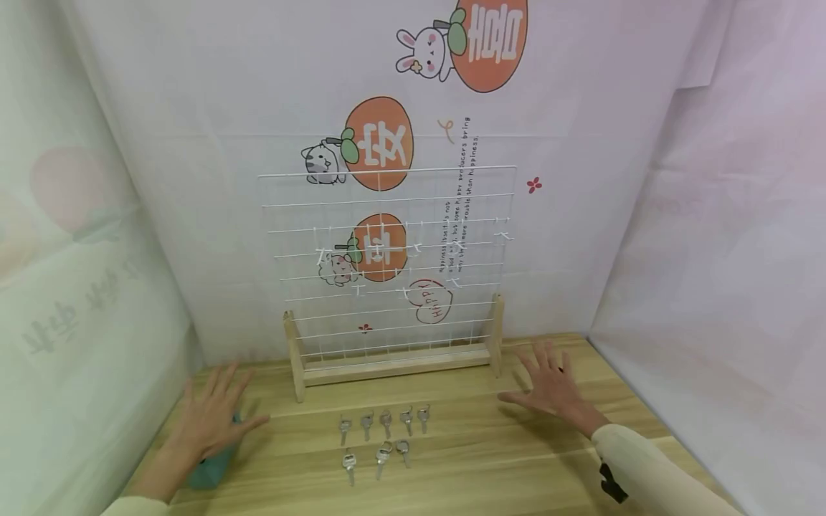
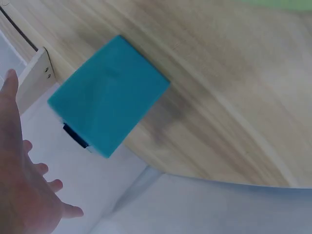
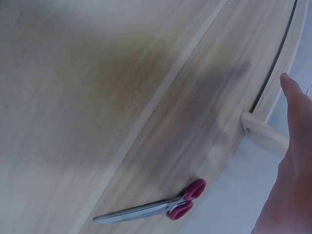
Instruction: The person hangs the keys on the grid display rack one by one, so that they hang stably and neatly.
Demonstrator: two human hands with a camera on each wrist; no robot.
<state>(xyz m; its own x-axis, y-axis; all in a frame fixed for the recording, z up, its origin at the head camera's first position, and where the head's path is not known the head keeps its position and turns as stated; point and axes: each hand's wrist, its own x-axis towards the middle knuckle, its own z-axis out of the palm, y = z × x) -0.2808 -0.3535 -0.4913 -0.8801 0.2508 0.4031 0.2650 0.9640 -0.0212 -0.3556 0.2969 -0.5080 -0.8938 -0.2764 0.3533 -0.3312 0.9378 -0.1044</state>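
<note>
My left hand (image 1: 209, 423) is spread with nothing in it, over the table's left side. A teal box (image 2: 109, 95) stands close by, partly hidden under that hand in the head view. On the right my right hand (image 1: 551, 387) is also spread and holds nothing, beside the foot of a white wire grid rack (image 1: 387, 272). Small white hooks (image 1: 416, 248) hang on the rack's wires. Between the hands lie several metal keys (image 1: 386, 423) in a back row, with three more keys (image 1: 349, 462) in front.
Scissors (image 3: 156, 207) with red handles lie on the table in the right wrist view. The rack stands in a wooden base (image 1: 396, 364) near the table's back edge. Printed white cloth (image 1: 581, 129) hangs behind and at both sides of the wooden table (image 1: 464, 459).
</note>
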